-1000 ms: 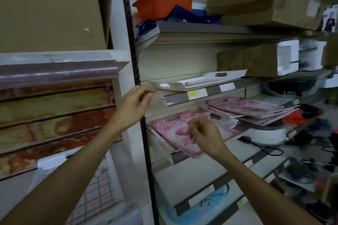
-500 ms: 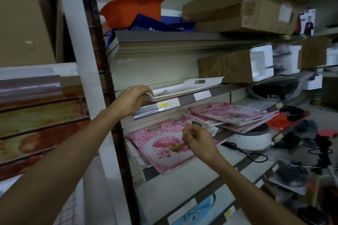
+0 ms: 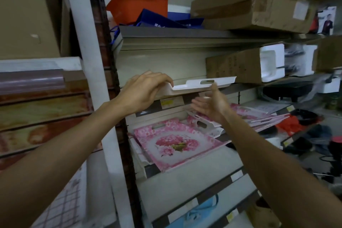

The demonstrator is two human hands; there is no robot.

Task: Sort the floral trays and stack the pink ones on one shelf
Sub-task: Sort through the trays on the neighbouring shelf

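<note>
- Sorting looks partly done: a flat rectangular pink floral plastic tray (image 3: 177,142) lies on the shelf below the fingers, on top of white tray edges, and a fanned pile of more pink floral trays (image 3: 259,114) sits on the same shelf, to the right of the right hand.
- Still to do, by my judgement: the white plastic tray with a cut-out handle slot (image 3: 203,84) on the shelf above has to be dealt with, and the two pink groups gathered into one neat stack.
- The left hand (image 3: 144,90) has its fingers (image 3: 162,79) curled over the left end of the white tray, clamped on its rim.
- The right hand (image 3: 212,105) is blurred; its fingers (image 3: 215,89) are spread apart, just under the white tray's front edge, holding nothing. I cannot tell whether they touch it.
</note>
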